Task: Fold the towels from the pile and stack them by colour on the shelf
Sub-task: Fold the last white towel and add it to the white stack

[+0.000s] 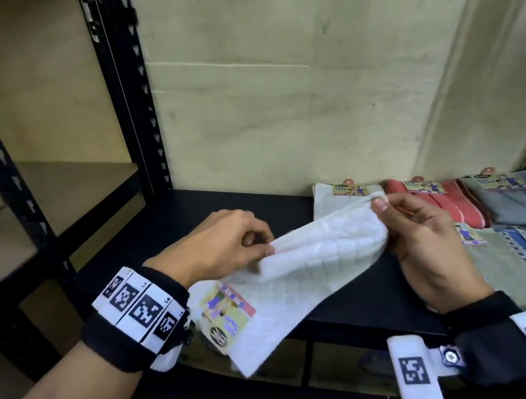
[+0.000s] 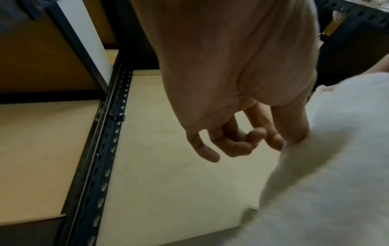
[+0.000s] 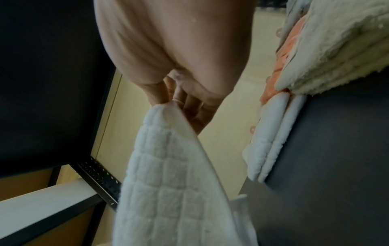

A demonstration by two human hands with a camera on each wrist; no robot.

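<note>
Between the hands, the white towel (image 1: 312, 253) is soft quilted terry cloth; beneath them the shelf (image 1: 352, 301) looks smooth, matt black.

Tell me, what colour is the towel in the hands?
White towel, with a quilted square pattern; the right wrist view shows it best.

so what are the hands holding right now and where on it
Both hold one white quilted terry towel: the left hand pinches its left edge, the right hand pinches its upper right corner.
</note>
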